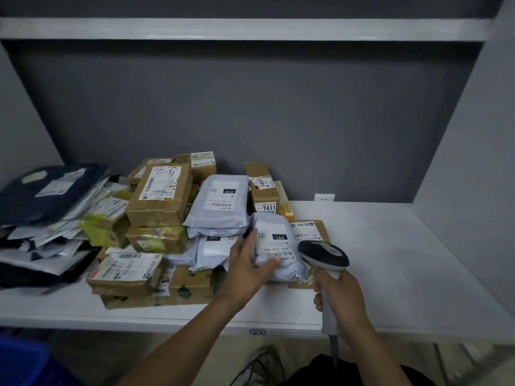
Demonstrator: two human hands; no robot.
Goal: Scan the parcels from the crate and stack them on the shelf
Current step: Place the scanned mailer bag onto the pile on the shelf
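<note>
Head view is showing, nearest at the lower left, a corner of the blue crate (19,363) sitting below the front edge of the shelf (418,260); what it is holding is out of sight. Just over that front edge, right of the middle, the right hand (340,295) is wrapping its fingers round the handle of the scanner (324,254), whose dark head is hanging close over the near right end of the grey parcel (278,246). The left hand (246,270) is gripping that parcel by its near left side, with the thumb lying on the label beside the barcode and the fingers running up the left edge.

The grey parcel is lying near the middle of the shelf, a little back from the front edge. It is resting on a flat cardboard box (320,228) and touching the grey mailers (220,201) to its left.

It is looking like a soft, creased plastic bag, probably light, with a slick film that is likely to slide under a loose hold. Taking it across the full body seems wiser than pinching a slack corner. The thumb is sitting near the barcode and may be blocking a read.

Farther back, brown boxes (160,193) are standing stacked toward the rear edge, and a heap of flat bags (50,207) is filling the left end.
</note>
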